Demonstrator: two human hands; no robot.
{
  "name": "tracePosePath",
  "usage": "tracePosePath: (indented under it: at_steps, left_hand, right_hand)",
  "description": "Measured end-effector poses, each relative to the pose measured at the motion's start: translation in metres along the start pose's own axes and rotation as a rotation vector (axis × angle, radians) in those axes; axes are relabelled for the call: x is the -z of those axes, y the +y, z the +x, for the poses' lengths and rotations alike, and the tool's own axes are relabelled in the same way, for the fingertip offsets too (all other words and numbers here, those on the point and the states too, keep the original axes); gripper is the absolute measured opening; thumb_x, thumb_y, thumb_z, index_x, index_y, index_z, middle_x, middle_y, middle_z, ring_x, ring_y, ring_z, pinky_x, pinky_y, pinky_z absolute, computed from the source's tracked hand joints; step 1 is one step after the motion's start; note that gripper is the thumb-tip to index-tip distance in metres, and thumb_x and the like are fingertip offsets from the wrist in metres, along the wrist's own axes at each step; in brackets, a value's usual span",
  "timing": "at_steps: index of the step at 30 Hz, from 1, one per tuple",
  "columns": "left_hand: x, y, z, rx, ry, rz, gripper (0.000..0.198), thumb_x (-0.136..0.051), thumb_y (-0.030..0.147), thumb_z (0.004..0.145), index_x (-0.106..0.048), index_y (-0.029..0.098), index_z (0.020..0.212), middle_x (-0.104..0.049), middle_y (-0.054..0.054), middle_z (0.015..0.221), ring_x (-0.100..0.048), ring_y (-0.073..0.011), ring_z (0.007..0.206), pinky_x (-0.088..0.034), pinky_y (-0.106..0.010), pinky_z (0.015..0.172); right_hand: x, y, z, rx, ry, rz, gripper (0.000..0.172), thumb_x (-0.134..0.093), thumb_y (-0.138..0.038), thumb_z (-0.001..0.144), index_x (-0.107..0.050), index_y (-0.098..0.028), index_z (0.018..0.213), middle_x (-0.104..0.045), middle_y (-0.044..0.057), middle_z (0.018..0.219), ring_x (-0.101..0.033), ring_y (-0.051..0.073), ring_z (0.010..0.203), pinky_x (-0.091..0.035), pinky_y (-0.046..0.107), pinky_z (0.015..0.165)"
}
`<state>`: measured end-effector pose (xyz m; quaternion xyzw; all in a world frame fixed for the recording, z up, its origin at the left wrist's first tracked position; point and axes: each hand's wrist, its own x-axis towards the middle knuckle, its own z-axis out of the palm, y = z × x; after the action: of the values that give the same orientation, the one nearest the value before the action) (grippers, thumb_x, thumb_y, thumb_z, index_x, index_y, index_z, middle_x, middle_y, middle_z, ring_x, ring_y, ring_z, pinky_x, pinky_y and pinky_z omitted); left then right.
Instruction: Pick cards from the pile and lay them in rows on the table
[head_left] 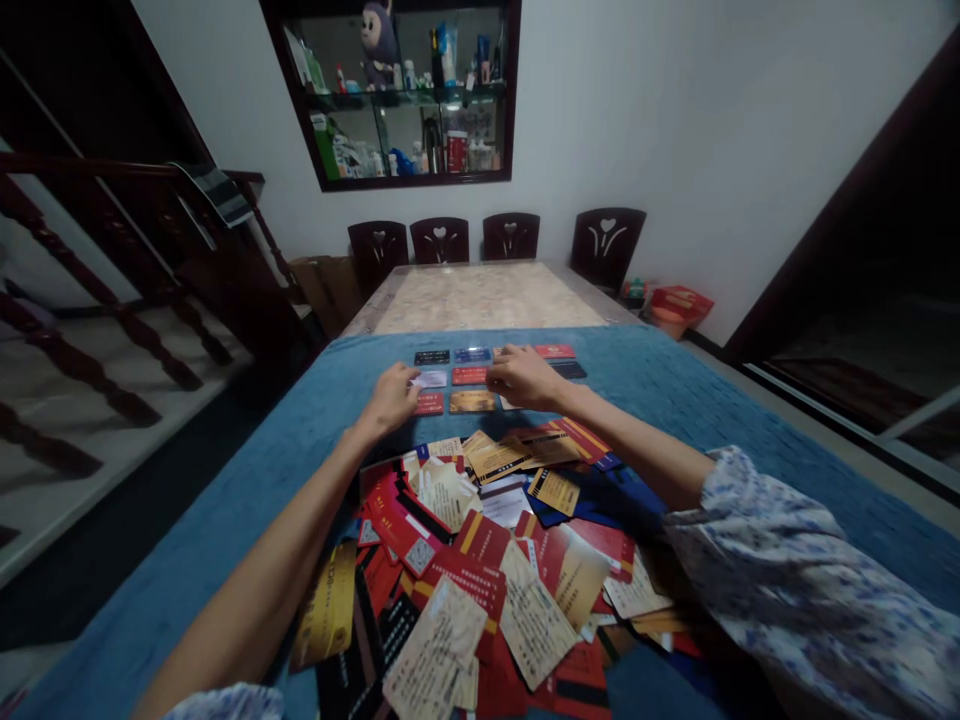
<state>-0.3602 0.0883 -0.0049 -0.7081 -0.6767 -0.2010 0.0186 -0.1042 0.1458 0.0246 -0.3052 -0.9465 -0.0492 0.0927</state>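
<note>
Small printed cards lie in neat rows on a blue cloth. My left hand [393, 393] is at the left end, its fingers loosely bent and apart, fingertips touching the edge of a whitish card [431, 379] above a red card [430, 404]. My right hand [525, 377] rests over the rows' right part, fingers bent and apart, beside a red card [469, 376]. It partly covers several cards; what lies under its palm is hidden. A gold card [472, 402] lies between the hands. Nearer me spreads a loose heap of cards [480, 545], overlapping at many angles.
The blue cloth [300, 440] covers the near part of a long table with a pale patterned top [480, 295]. Dark chairs [440, 240] stand along its far end. A wooden railing [82, 250] is at the left, a red bag [681, 302] on the right.
</note>
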Motion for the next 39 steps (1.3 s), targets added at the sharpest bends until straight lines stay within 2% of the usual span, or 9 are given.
tracePosePath:
  at_steps: [4, 9, 14, 21, 29, 39]
  left_hand:
    - [0.007, 0.020, -0.020, -0.035, 0.045, -0.040, 0.033, -0.050, 0.019, 0.086, -0.072, 0.014, 0.110, -0.067, -0.009, 0.107, -0.064, -0.0226, 0.102, -0.051, -0.034, 0.098]
    - [0.005, 0.045, -0.039, -0.085, 0.067, -0.046, 0.028, -0.051, 0.016, 0.087, -0.072, 0.016, 0.105, -0.066, -0.010, 0.108, -0.062, -0.0242, 0.106, -0.051, -0.038, 0.097]
    - [0.001, 0.076, -0.060, -0.119, -0.025, 0.020, 0.025, -0.053, 0.016, 0.089, -0.069, 0.016, 0.107, -0.065, -0.012, 0.113, -0.058, -0.0260, 0.111, -0.048, -0.041, 0.096]
    - [0.000, 0.113, -0.090, -0.162, -0.208, 0.112, 0.024, -0.049, 0.023, 0.095, -0.069, 0.015, 0.105, -0.066, -0.013, 0.112, -0.053, -0.0300, 0.114, -0.044, -0.048, 0.093]
    - [-0.006, 0.119, -0.096, -0.234, -0.294, 0.141, 0.026, -0.056, 0.038, 0.092, -0.069, 0.015, 0.089, -0.064, -0.013, 0.106, -0.051, -0.0309, 0.111, -0.041, -0.049, 0.093]
    - [-0.014, 0.115, -0.094, -0.231, -0.299, 0.110, 0.024, -0.055, 0.038, 0.092, -0.067, 0.017, 0.096, -0.062, -0.012, 0.111, -0.049, -0.0302, 0.113, -0.041, -0.048, 0.093]
  right_hand:
    - [0.004, -0.007, -0.028, -0.001, 0.035, 0.015, 0.020, -0.055, -0.019, 0.091, -0.075, -0.020, 0.089, -0.073, 0.010, 0.096, -0.051, 0.027, 0.102, -0.029, 0.034, 0.078]
    - [0.006, -0.017, -0.058, -0.011, 0.056, 0.016, 0.021, -0.053, -0.019, 0.093, -0.074, -0.021, 0.088, -0.073, 0.009, 0.092, -0.052, 0.024, 0.099, -0.028, 0.033, 0.075]
    - [0.002, -0.025, -0.073, -0.042, -0.010, 0.032, 0.015, -0.062, -0.024, 0.089, -0.075, -0.023, 0.097, -0.073, 0.008, 0.102, -0.051, 0.026, 0.105, -0.032, 0.034, 0.078]
    - [-0.004, -0.027, -0.083, -0.027, -0.123, 0.091, 0.026, -0.061, -0.033, 0.091, -0.072, -0.023, 0.112, -0.069, 0.011, 0.116, -0.050, 0.029, 0.111, -0.037, 0.036, 0.080]
    - [-0.018, -0.024, -0.086, 0.044, -0.196, 0.126, 0.026, -0.064, -0.031, 0.084, -0.072, -0.026, 0.108, -0.067, 0.008, 0.126, -0.048, 0.032, 0.118, -0.040, 0.041, 0.086]
    - [-0.027, -0.022, -0.084, 0.052, -0.214, 0.111, 0.025, -0.062, -0.033, 0.085, -0.071, -0.025, 0.107, -0.067, 0.009, 0.125, -0.050, 0.031, 0.116, -0.041, 0.039, 0.087]
